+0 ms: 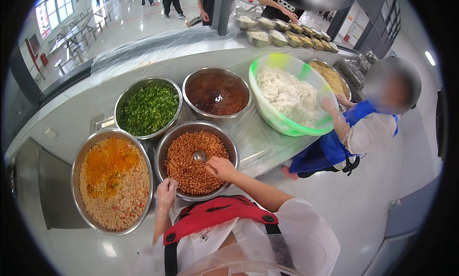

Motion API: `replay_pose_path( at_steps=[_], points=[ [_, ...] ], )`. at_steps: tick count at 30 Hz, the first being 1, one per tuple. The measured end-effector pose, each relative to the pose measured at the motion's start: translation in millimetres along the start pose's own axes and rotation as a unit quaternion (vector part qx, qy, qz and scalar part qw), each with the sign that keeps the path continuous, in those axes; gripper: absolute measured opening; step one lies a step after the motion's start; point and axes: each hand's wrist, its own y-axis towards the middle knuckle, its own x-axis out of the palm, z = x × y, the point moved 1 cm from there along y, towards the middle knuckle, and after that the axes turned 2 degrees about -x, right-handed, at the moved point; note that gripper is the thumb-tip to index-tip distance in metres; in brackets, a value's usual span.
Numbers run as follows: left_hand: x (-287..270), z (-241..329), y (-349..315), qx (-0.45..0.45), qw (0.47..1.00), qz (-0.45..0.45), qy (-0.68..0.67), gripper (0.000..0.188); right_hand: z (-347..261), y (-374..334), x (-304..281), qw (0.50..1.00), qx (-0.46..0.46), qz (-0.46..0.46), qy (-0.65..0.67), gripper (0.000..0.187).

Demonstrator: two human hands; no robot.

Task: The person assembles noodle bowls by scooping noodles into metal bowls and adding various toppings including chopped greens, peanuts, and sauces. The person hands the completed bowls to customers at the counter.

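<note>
My right hand (221, 169) is bare and closed around the handle of a small metal ladle (199, 156). The ladle's round bowl rests on reddish-brown nuts, which look like peanuts (191, 173), inside a steel basin (234, 154). At the near left rim of that basin is my left hand (166, 193), in a clear plastic glove, its fingers curled; whether they grip the rim is hidden. Just left of it stands a steel basin (76, 190) of pale minced food with an orange layer on top. Behind the nuts are basins of chopped greens (148, 107) and dark red sauce (217, 92).
Farther right, a green-and-white plastic tub (267, 118) holds white noodles (289, 94). A co-worker in a blue apron (311, 149) reaches into it with gloved hands. Several filled bowls (279, 38) line the far ledge, with another person (277, 3) behind them. Plastic film (258, 132) covers the counter.
</note>
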Motion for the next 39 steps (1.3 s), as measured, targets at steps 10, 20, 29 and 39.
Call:
replay_pose_path(
  at_steps=[10,20,29,39],
  points=[
    [7,-19,-5,-0.062,0.996,0.016,-0.06,0.016,20,1,12,0.998,0.028,0.038,0.048,0.012],
    [11,-2,-10,0.03,0.996,0.054,0.063,0.014,8,-9,-23,0.997,-0.012,0.038,0.06,0.012],
    [20,19,-11,-0.031,0.997,0.041,0.049,0.016,49,-25,-37,0.773,0.351,0.139,0.51,0.022],
    [26,15,-16,-0.049,0.996,0.056,0.052,0.017,134,45,-138,0.798,0.29,0.272,0.453,0.023]
  ],
)
